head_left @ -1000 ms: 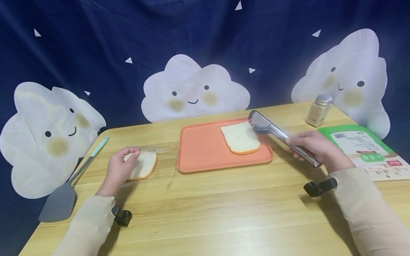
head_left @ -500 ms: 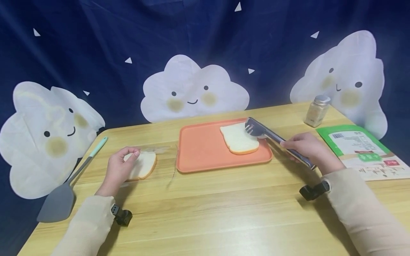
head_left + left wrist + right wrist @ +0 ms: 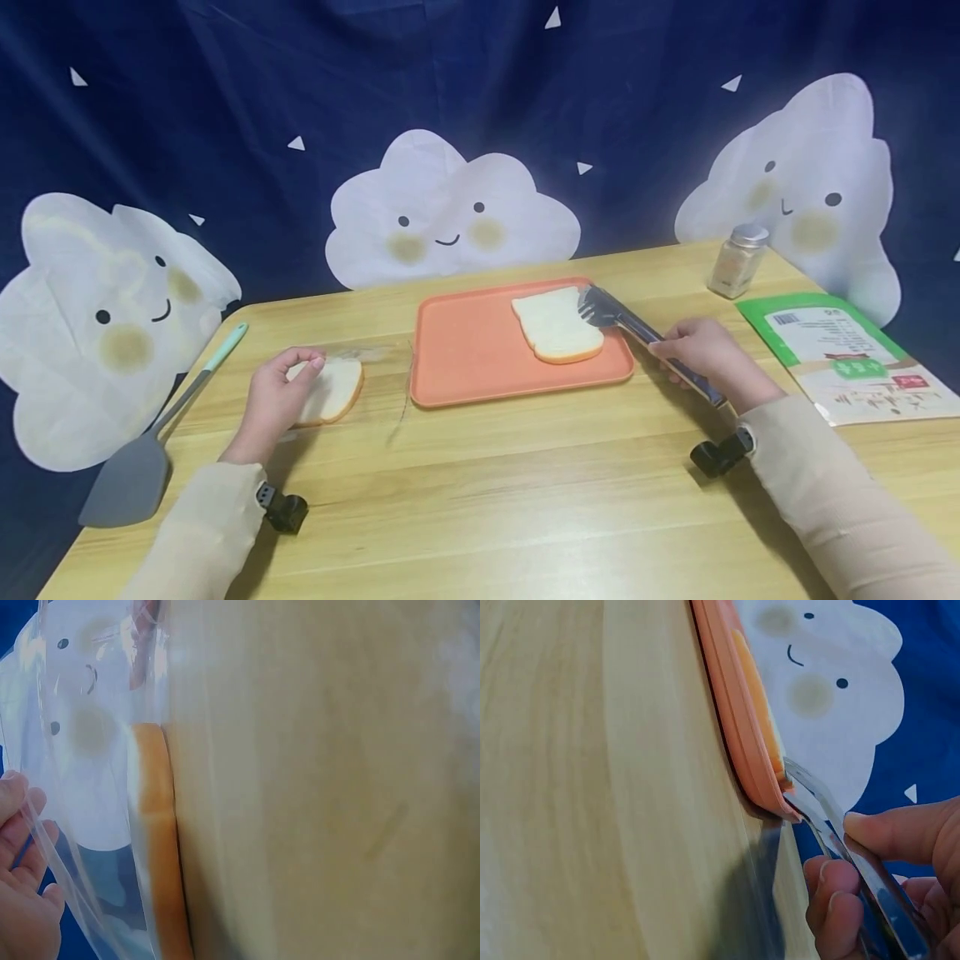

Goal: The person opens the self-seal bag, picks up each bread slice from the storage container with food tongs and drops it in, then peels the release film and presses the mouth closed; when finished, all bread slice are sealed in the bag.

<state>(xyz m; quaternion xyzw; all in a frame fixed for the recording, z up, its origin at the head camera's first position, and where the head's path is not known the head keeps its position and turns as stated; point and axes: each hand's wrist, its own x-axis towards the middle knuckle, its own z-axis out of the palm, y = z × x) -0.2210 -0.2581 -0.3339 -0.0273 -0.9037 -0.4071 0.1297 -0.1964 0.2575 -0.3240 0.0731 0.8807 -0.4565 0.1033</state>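
My left hand (image 3: 273, 400) pinches the edge of a clear plastic bag (image 3: 71, 877) between thumb and fingers, lifting it off the table. A bread slice (image 3: 341, 390) with a brown crust appears to lie inside that bag, partly hidden behind the hand. My right hand (image 3: 705, 354) grips metal tongs (image 3: 637, 327) around their arms. The head of the tongs is at the right edge of a second bread slice (image 3: 553, 325), which lies on an orange tray (image 3: 465, 350). In the right wrist view, one tong tip is above the slice's edge and the other lower, near the tray rim.
A grey spatula (image 3: 131, 479) with a mint handle lies at the left table edge. Back right stands a glass jar (image 3: 738, 265) with a silver lid. A green and white package (image 3: 847, 358) lies flat beyond my right hand. A cloud-print curtain (image 3: 450, 75) hangs behind.
My right hand has moved slightly left, and the tongs have turned and come down onto the slice's right edge. The left hand keeps its pinch on the bag.
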